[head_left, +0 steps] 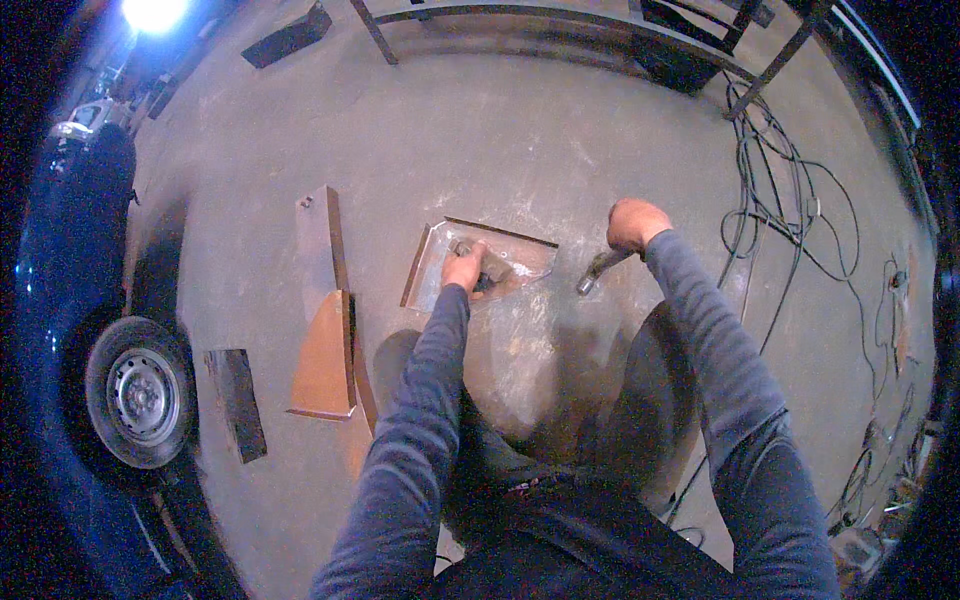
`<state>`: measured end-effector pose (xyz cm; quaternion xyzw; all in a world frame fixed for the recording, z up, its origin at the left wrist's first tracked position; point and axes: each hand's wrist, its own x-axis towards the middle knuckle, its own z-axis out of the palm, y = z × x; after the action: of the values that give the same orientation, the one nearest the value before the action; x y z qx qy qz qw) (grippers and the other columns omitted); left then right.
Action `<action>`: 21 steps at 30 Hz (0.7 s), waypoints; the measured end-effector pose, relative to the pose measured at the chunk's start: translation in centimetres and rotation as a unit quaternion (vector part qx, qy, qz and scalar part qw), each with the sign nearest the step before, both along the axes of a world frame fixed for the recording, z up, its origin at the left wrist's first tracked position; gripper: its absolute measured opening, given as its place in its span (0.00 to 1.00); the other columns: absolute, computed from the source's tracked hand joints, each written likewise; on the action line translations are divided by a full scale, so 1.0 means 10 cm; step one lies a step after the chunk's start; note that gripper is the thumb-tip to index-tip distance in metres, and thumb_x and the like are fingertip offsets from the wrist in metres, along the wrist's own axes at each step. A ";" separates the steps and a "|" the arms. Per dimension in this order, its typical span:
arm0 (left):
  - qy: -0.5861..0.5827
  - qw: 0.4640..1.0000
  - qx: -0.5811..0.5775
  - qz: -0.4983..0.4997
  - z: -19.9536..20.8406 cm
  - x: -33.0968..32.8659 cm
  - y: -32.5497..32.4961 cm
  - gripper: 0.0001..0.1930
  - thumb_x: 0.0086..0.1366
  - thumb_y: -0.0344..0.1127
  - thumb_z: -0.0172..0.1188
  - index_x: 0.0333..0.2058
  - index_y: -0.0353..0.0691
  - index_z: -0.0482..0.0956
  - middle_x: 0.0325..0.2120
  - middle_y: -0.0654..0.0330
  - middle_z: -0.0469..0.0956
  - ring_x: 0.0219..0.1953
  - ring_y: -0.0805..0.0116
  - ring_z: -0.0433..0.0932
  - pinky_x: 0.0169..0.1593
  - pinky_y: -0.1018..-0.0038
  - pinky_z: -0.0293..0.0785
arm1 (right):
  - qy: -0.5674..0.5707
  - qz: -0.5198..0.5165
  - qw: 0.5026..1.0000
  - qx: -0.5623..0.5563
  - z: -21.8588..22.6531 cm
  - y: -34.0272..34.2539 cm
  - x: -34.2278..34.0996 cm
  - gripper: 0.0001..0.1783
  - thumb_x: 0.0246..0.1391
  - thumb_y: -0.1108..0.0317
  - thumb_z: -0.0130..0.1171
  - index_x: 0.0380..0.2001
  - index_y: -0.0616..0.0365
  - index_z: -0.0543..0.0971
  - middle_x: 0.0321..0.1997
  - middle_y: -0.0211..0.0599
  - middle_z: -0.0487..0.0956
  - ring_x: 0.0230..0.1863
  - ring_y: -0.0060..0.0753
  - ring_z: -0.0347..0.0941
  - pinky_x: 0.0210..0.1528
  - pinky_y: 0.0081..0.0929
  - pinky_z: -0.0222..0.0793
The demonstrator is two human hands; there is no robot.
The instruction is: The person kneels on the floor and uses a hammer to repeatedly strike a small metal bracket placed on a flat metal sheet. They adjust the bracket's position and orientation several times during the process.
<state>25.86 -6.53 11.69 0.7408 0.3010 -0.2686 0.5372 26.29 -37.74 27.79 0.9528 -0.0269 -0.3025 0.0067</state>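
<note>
On the concrete floor in front of me lies a shallow sheet-metal piece (530,262) with turned-up edges along its far and left sides. My left hand (463,268) is closed around a greyish block (494,266) and rests it on that sheet; the underside of the block is hidden. To the right, my right hand (637,226) grips what looks like a hammer (598,270), its shiny end pointing down and left. The hammer is apart from the sheet, above the floor. Most of its handle is covered by my fingers.
Left of the sheet lie a brown bent metal piece (322,358), a long grey strip (318,235) and a dark flat bar (237,402). A car wheel (142,392) stands farther left. Cables (785,215) coil at right; a metal frame (560,22) spans the far side.
</note>
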 end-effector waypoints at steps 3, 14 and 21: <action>-0.012 0.984 0.173 -0.050 -0.60 0.30 0.52 0.41 0.54 0.57 0.65 0.57 0.30 0.66 0.54 0.44 0.72 0.52 0.47 0.76 0.50 0.57 0.76 | -0.008 -0.005 0.999 0.048 0.28 0.40 0.09 0.15 0.42 0.67 0.56 0.34 0.60 0.84 0.42 0.49 0.82 0.44 0.50 0.80 0.45 0.43 0.76; -0.321 0.752 0.379 -0.433 -0.04 0.78 -0.23 0.23 0.57 0.40 0.57 0.50 0.36 0.78 0.53 0.47 0.75 0.57 0.50 0.73 0.61 0.60 0.65 | 0.018 -0.056 0.997 0.056 0.20 0.05 0.02 0.14 0.42 0.67 0.59 0.33 0.58 0.85 0.41 0.50 0.82 0.43 0.52 0.80 0.45 0.43 0.76; -0.157 0.764 0.319 -0.538 -0.05 0.63 -0.42 0.21 0.52 0.42 0.58 0.46 0.44 0.82 0.48 0.48 0.79 0.53 0.50 0.77 0.56 0.56 0.72 | 0.007 -0.016 1.000 0.007 0.12 0.17 0.15 0.14 0.42 0.66 0.59 0.34 0.57 0.85 0.41 0.49 0.82 0.42 0.51 0.80 0.44 0.43 0.76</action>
<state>32.16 -10.77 11.20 0.9416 -0.1670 -0.2822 0.0768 27.75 -36.00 29.04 0.9501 -0.0402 -0.3092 -0.0042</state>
